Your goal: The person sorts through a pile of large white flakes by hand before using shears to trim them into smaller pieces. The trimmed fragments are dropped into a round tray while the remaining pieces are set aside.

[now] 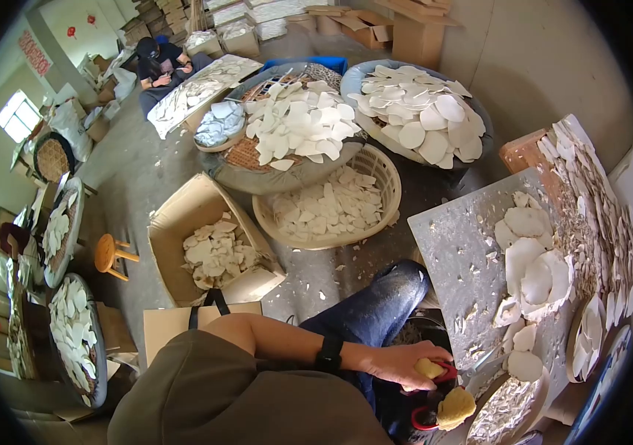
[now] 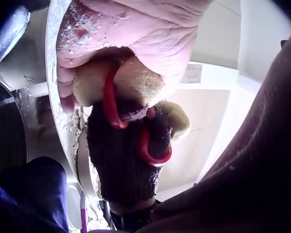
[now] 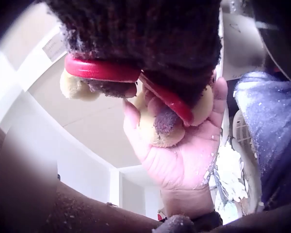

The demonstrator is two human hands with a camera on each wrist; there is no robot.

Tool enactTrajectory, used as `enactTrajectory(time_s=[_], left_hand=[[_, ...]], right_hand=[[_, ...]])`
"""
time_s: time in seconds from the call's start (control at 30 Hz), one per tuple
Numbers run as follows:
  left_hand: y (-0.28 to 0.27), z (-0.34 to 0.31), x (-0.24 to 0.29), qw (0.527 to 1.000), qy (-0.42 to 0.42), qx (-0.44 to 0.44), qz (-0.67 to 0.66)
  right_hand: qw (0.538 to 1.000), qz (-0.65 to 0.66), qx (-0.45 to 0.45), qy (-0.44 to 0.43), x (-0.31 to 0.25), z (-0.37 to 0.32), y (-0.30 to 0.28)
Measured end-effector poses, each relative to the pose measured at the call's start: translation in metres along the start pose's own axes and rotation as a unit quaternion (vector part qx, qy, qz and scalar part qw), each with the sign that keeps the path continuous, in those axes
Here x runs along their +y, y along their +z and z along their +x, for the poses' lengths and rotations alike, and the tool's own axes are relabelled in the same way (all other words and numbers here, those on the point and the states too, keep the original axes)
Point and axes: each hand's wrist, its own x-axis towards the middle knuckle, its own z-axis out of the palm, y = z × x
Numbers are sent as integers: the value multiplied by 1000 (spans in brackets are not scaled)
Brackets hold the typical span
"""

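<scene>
My bare left hand (image 1: 404, 363) reaches across my lap and grips a yellowish foam pad (image 1: 429, 368) wrapped on a red loop handle (image 1: 448, 369). In the left wrist view the left hand (image 2: 136, 29) curls round the padded red loop (image 2: 109, 104). My right hand (image 2: 121, 165), in a dark knitted glove, has its fingers through the second red loop (image 2: 153, 153). The right wrist view shows the gloved right hand (image 3: 145, 39) on the red handles (image 3: 102, 69), with the left hand's palm (image 3: 184, 160) cupping the pad (image 3: 153, 131) below. The tool's working end is hidden.
A grey board (image 1: 457, 245) with white flat pieces (image 1: 535, 274) lies right of my jeans-clad knee (image 1: 383, 304). Ahead are a woven basket (image 1: 391, 174), a cardboard box (image 1: 183, 211), round trays of white pieces (image 1: 420, 111), a wooden stool (image 1: 109, 254) and another seated person (image 1: 159, 63).
</scene>
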Motion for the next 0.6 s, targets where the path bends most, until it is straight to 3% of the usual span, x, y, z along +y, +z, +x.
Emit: enactTrajectory(time_s=[0.3,0.4,0.5,0.6], left_hand=[[5,-4,2,971,18,-91,-220],[4,-4,4,968,5,-117,-221],[10,0,-17,993,71,-74,-52],[14,-1,-12,994,104,-23,-36]], right_hand=[[997,35,35,-53,-30,23,-20],[997,39,33,-56,-32,25,-22],[998,38,14,-48,-28,27,-13],[998,35,-2,-47,-27,30,-7]])
